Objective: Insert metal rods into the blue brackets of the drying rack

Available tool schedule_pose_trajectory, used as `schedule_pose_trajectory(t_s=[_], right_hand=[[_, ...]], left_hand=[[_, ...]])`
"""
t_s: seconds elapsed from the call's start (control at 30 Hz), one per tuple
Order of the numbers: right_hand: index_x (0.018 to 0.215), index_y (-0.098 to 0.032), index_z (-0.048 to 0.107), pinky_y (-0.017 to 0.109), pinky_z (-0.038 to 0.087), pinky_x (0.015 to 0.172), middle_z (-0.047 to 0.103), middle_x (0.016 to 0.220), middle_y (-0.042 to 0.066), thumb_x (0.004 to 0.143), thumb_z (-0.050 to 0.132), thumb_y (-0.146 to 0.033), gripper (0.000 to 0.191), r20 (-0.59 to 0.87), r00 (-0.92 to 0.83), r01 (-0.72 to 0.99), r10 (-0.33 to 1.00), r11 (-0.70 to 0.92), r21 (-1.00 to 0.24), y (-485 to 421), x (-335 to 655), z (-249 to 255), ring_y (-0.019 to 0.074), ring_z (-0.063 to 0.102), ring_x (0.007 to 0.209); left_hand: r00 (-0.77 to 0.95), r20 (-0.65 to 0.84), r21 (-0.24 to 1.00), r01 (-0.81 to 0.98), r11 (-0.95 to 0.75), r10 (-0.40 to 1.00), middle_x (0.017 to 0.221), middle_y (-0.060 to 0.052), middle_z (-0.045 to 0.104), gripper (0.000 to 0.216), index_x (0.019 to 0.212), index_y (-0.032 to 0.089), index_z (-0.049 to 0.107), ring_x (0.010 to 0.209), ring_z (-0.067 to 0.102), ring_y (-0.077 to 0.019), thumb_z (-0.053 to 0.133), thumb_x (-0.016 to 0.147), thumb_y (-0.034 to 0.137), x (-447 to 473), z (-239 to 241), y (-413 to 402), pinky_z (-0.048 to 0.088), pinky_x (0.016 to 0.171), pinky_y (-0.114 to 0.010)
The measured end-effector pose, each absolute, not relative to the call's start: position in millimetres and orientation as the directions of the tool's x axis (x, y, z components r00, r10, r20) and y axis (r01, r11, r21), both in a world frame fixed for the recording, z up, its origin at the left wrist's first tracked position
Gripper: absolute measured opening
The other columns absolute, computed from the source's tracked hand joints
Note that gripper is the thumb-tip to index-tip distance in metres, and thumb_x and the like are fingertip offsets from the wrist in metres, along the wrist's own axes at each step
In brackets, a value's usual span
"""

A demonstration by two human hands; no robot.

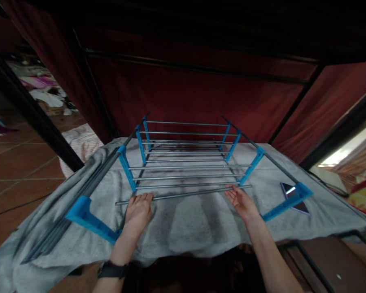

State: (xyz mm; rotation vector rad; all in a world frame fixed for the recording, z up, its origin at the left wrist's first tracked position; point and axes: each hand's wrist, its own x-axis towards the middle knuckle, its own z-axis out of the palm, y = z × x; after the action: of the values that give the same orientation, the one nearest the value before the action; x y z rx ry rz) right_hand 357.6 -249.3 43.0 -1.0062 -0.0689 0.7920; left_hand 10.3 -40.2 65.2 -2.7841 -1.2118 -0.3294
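A drying rack (186, 167) of grey metal rods and blue plastic brackets lies flat on a grey towel (186, 224). A loose metal rod (183, 194) lies across its near end. My left hand (138, 209) rests palm down with fingers stretched, fingertips touching the rod's left part. My right hand (240, 200) is open, fingers extended and touching the rod near its right end. A black watch (112, 270) is on my left wrist.
A dark phone (293, 195) lies on the towel by the right blue bracket (285, 203). A left blue bracket (88, 217) sits near my left arm. Dark red fabric walls stand behind. Tiled floor and scattered clothes lie to the left.
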Motion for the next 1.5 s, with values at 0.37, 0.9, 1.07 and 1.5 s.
schedule_pose_trajectory(t_s=[0.37, 0.9, 1.07, 1.5], right_hand=[[0.087, -0.019, 0.068, 0.028, 0.064, 0.083, 0.076, 0.090, 0.006, 0.086, 0.071, -0.014, 0.006, -0.367, 0.646, -0.621, 0.670, 0.182, -0.762, -224.9, 316.0, 34.6, 0.0159, 0.074, 0.082], [0.088, -0.022, 0.066, 0.023, 0.062, 0.082, 0.075, 0.084, 0.000, 0.096, 0.056, -0.017, 0.014, -0.422, 0.802, -0.566, 0.423, 0.309, -0.765, -249.1, 384.2, 20.2, 0.0107, 0.073, 0.079], [0.086, -0.022, 0.065, 0.023, 0.061, 0.080, 0.073, 0.081, -0.001, 0.098, 0.050, -0.019, 0.020, -0.460, 0.818, -0.569, 0.346, 0.368, -0.735, -253.8, 397.7, 22.5, 0.0099, 0.071, 0.074], [0.083, -0.023, 0.062, 0.023, 0.060, 0.076, 0.073, 0.078, -0.001, 0.097, 0.050, -0.019, 0.019, -0.482, 0.792, -0.600, 0.376, 0.328, -0.730, -251.2, 395.4, 13.5, 0.0100, 0.071, 0.071]], left_hand=[[0.827, 0.237, 0.086, 0.505, -0.859, 0.509, 0.110, -0.010, 0.071, 0.046, 0.119, 0.018, 0.068, 0.106, 0.065, -0.0259, 0.039, 0.089, -0.001, 47.5, 51.4, -73.4, 0.047, 0.099, -0.040], [0.808, 0.209, 0.148, 0.531, -0.835, 0.551, 0.120, -0.011, 0.072, 0.050, 0.126, 0.021, 0.068, 0.112, 0.068, -0.0250, 0.043, 0.089, 0.000, 57.7, 31.4, -54.8, 0.048, 0.105, -0.040], [0.806, 0.161, 0.252, 0.525, -0.813, 0.570, 0.117, -0.011, 0.073, 0.040, 0.126, 0.021, 0.068, 0.108, 0.069, -0.0247, 0.043, 0.097, 0.011, 64.1, 31.7, -52.2, 0.050, 0.103, -0.042], [0.827, 0.180, 0.372, 0.445, -0.815, 0.533, 0.107, -0.008, 0.073, 0.021, 0.110, 0.020, 0.067, 0.101, 0.069, -0.0229, 0.050, 0.100, 0.025, 63.1, 38.2, -47.9, 0.052, 0.090, -0.035]])
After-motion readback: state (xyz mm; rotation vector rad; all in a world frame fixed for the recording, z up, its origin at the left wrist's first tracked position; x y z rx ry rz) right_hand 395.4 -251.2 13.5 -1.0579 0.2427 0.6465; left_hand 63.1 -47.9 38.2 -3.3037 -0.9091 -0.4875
